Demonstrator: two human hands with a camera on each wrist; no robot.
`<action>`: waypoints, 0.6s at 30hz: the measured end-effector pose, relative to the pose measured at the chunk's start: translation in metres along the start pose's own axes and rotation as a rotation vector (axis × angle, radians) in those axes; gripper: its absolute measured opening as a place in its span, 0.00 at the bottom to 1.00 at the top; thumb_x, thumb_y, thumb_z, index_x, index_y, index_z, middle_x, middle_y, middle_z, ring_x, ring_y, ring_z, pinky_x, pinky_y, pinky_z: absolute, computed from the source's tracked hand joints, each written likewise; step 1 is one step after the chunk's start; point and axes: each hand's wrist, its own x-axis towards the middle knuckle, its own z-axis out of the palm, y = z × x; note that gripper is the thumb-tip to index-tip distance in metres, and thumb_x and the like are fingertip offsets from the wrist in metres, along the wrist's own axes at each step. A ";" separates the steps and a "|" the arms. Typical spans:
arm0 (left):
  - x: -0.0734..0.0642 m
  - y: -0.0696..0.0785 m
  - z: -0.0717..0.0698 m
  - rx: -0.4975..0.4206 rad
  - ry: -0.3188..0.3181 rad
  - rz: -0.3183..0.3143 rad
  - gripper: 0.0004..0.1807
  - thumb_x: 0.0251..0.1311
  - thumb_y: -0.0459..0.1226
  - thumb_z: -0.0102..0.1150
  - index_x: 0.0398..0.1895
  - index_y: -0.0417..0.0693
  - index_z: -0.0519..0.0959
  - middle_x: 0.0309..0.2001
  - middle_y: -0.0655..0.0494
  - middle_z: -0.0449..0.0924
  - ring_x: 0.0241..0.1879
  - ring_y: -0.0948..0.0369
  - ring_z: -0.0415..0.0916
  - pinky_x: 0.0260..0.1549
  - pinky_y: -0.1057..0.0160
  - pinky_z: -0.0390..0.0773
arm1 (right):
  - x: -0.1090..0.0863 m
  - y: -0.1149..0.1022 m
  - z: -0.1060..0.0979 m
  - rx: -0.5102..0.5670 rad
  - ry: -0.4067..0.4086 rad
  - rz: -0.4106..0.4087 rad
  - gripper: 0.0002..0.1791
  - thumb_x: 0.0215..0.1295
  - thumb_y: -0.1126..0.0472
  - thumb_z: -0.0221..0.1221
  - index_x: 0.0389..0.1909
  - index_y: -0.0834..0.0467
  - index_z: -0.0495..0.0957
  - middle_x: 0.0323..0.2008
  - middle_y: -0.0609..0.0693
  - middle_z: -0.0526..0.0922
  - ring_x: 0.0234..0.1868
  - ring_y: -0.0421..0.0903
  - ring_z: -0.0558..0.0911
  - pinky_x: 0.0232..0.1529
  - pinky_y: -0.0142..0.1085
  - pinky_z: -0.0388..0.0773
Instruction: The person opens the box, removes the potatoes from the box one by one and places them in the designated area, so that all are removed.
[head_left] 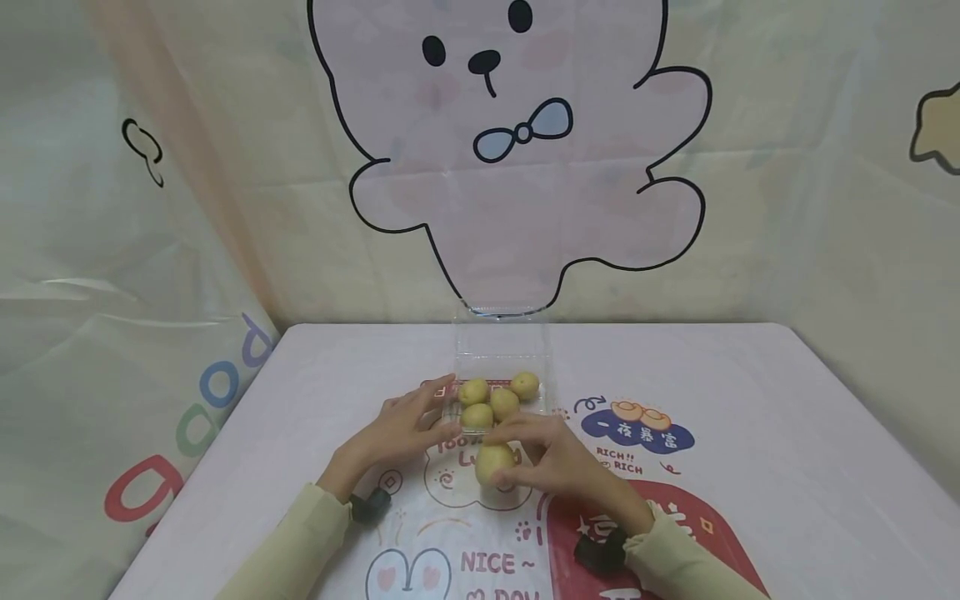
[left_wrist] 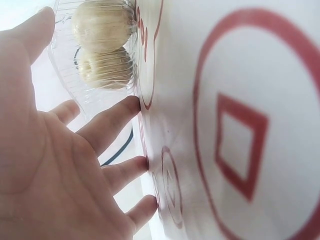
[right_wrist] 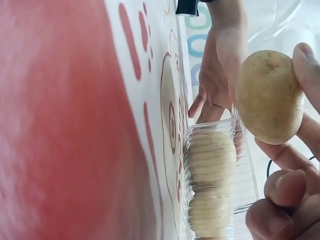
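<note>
A small yellow-brown potato [right_wrist: 270,97] is pinched between the thumb and fingers of my right hand [head_left: 558,458], held up off the table in front of a clear plastic clamshell box [right_wrist: 245,170]. Several more potatoes [head_left: 505,404] lie inside the box. Its transparent lid [head_left: 501,340] stands open toward the back. My left hand [head_left: 397,429] is at the left side of the box with its fingers spread. In the left wrist view, three of those fingertips reach down to the table mat, close beside the box's wall.
A white table [head_left: 750,400] carries printed red and blue drawings and lettering, with a large red patch [head_left: 675,533] at the front right. Behind it hangs a curtain [head_left: 787,208] printed with a bear. Dark wrist-worn devices [head_left: 600,552] sit at both sleeves.
</note>
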 end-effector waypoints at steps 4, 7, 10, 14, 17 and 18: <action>0.000 0.000 -0.001 -0.003 -0.002 0.006 0.47 0.64 0.67 0.56 0.82 0.70 0.49 0.73 0.54 0.71 0.81 0.47 0.51 0.75 0.34 0.48 | 0.000 -0.001 0.002 0.009 -0.024 -0.001 0.23 0.57 0.55 0.74 0.53 0.57 0.86 0.47 0.48 0.88 0.32 0.48 0.77 0.33 0.27 0.75; 0.000 0.000 -0.001 -0.006 0.000 0.010 0.47 0.64 0.66 0.56 0.82 0.69 0.49 0.73 0.54 0.71 0.80 0.46 0.52 0.75 0.33 0.48 | 0.000 -0.003 0.002 0.010 -0.040 0.014 0.23 0.57 0.55 0.74 0.53 0.57 0.85 0.49 0.49 0.88 0.39 0.44 0.81 0.40 0.29 0.79; 0.000 -0.001 -0.001 -0.009 0.007 0.015 0.47 0.64 0.66 0.57 0.82 0.69 0.50 0.73 0.54 0.72 0.80 0.46 0.53 0.74 0.33 0.49 | -0.001 -0.002 0.002 0.011 -0.065 0.028 0.23 0.57 0.55 0.74 0.53 0.57 0.85 0.50 0.50 0.88 0.37 0.44 0.81 0.37 0.30 0.80; 0.000 -0.002 0.000 -0.007 0.010 0.020 0.47 0.64 0.67 0.56 0.82 0.70 0.50 0.72 0.54 0.72 0.80 0.47 0.52 0.74 0.33 0.49 | -0.002 -0.002 0.003 0.016 -0.108 0.075 0.22 0.58 0.52 0.73 0.52 0.54 0.86 0.49 0.46 0.88 0.35 0.44 0.79 0.32 0.33 0.78; 0.001 -0.003 0.000 -0.005 0.008 0.017 0.47 0.63 0.67 0.56 0.82 0.70 0.50 0.73 0.54 0.72 0.81 0.47 0.52 0.75 0.34 0.49 | -0.003 -0.003 0.002 0.020 -0.135 0.112 0.21 0.59 0.49 0.72 0.52 0.52 0.87 0.49 0.42 0.88 0.42 0.41 0.81 0.38 0.35 0.79; 0.001 -0.003 0.000 -0.004 0.007 0.016 0.47 0.63 0.67 0.56 0.82 0.71 0.49 0.73 0.55 0.72 0.81 0.47 0.51 0.75 0.34 0.49 | -0.003 -0.002 0.002 0.019 -0.141 0.113 0.22 0.59 0.49 0.72 0.52 0.52 0.87 0.48 0.42 0.88 0.42 0.40 0.81 0.39 0.35 0.79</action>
